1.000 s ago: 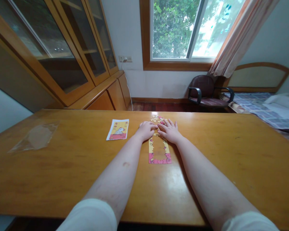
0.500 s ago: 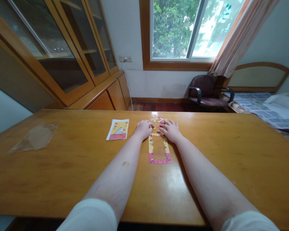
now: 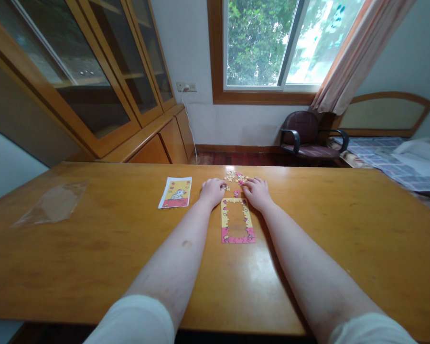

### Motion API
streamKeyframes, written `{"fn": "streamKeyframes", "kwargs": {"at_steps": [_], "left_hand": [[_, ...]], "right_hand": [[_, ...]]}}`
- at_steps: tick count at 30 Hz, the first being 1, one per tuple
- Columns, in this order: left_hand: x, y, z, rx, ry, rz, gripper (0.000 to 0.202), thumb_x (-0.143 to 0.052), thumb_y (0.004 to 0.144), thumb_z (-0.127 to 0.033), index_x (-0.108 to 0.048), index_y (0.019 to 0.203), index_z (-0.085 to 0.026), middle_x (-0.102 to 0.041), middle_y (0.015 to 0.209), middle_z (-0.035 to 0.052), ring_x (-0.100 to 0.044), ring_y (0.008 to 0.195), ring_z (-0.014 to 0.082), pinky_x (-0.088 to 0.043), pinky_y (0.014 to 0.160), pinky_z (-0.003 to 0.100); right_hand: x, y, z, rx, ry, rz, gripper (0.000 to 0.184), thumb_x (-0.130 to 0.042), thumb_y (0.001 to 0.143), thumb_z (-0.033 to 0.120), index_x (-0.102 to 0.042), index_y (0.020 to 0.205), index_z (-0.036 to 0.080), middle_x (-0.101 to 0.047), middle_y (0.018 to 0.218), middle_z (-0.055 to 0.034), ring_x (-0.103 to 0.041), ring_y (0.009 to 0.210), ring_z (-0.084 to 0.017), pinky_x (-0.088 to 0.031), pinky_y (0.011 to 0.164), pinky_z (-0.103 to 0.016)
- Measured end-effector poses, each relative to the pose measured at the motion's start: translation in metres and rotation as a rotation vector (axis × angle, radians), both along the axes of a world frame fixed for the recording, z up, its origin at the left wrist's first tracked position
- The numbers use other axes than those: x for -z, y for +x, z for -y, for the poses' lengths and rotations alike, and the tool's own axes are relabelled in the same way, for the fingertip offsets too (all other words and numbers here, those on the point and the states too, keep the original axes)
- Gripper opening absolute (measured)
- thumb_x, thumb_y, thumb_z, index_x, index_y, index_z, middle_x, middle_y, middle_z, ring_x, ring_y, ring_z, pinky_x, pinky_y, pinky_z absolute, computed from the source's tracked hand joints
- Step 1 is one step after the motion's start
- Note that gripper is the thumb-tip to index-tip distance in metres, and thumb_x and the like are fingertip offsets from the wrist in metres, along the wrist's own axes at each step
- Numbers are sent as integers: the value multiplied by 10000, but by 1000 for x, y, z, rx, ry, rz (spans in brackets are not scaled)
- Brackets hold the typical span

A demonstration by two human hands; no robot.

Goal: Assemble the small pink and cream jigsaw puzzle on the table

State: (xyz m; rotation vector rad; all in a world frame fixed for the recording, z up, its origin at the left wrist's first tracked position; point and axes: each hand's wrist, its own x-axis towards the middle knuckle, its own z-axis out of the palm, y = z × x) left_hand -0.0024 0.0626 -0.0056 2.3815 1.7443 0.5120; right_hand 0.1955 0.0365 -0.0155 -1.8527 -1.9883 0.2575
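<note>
The puzzle frame [image 3: 224, 235], a rectangle of joined yellow and pink jigsaw pieces with a bare middle, lies on the table. Beyond it is a pile of loose puzzle pieces [image 3: 231, 176]. My left hand [image 3: 212, 191] rests left of the pile, its fingers loosely bent and open, the tips beside a few pale loose pieces [image 3: 227, 188]. My right hand [image 3: 258, 192] lies to the right, open, its bent fingertips at the pile's edge. Between the hands, just above the frame, sits a pink loose piece [image 3: 235, 193].
Left of my hands lies a picture card [image 3: 175, 193] with a white animal on yellow and pink. A clear plastic bag [image 3: 53, 203] is farther left on the wooden table [image 3: 103, 267]. Behind stand a cabinet [image 3: 154, 129], an armchair [image 3: 304, 131] and a bed [image 3: 380, 153].
My right hand has drawn back slightly to the right, uncovering the pink piece above the frame. The left fingers have shifted a little left, and the pale pieces beside them show more.
</note>
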Motion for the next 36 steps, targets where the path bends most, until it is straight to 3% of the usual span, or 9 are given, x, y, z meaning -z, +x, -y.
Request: {"fn": "streamKeyframes", "kwargs": {"at_steps": [3, 7, 13, 15, 18, 25, 30, 36], "left_hand": [[-1, -1, 0, -60, -2, -18, 335, -491, 817, -194, -752, 1015, -263, -715, 1090, 43, -599, 1050, 275, -474, 934, 423], [-1, 0, 1, -89, -10, 5, 336, -483, 821, -191, -753, 1012, -253, -709, 1089, 52, -594, 1050, 277, -471, 941, 430], [0, 2, 3, 96, -8, 41, 323, -503, 813, -185, -754, 995, -279, -695, 1120, 15, -560, 1110, 240, -423, 1014, 396], [-1, 3, 3, 87, -15, 38, 303, -499, 814, -180, -758, 948, -264, -701, 1102, 18, -564, 1099, 238, -424, 1011, 394], [-3, 2, 3, 49, -20, 37, 288, -489, 820, -173, -752, 914, -244, -707, 1075, 31, -571, 1082, 237, -435, 996, 383], [1, 3, 2, 85, -13, 40, 338, -496, 826, -195, -721, 1071, -257, -673, 1165, 36, -543, 1137, 240, -414, 1032, 388], [4, 5, 3, 157, -37, 15, 378, -518, 846, -270, -684, 1185, -292, -600, 1303, 38, -477, 1237, 253, -354, 1089, 422], [0, 5, 5, 204, -47, 22, 344, -515, 846, -258, -723, 1113, -320, -582, 1328, 20, -460, 1256, 251, -330, 1108, 437]], "right_hand": [[2, 1, -1, 97, -28, 48, 421, -419, 935, 370, -619, 1283, 243, -499, 1439, -84, -326, 1370, -315, -135, 1142, -607], [-1, 1, 1, 61, -86, 106, 530, -447, 928, 482, -496, 1413, 274, -388, 1523, -100, -246, 1418, -357, -98, 1136, -633], [-5, -1, 4, 5, -88, 64, 390, -471, 925, 501, -638, 1254, 376, -432, 1492, -48, -242, 1422, -349, -72, 1132, -636], [-5, -1, 4, -6, -66, 38, 338, -475, 930, 461, -684, 1181, 373, -470, 1462, -31, -266, 1411, -321, -87, 1141, -614], [-6, -2, 4, -12, -58, 44, 356, -494, 922, 429, -666, 1220, 336, -463, 1472, -46, -277, 1403, -312, -103, 1145, -603], [-6, -1, 4, -62, -75, 52, 356, -458, 926, 440, -684, 1186, 348, -431, 1500, -12, -255, 1414, -320, -89, 1142, -623], [-1, 3, -1, 148, -47, 47, 465, -412, 925, 358, -571, 1346, 237, -433, 1495, -93, -269, 1404, -343, -94, 1132, -659], [0, 7, -2, 195, -38, 33, 369, -462, 861, 260, -722, 1120, 293, -532, 1405, -49, -318, 1369, -334, -114, 1132, -651]]}}
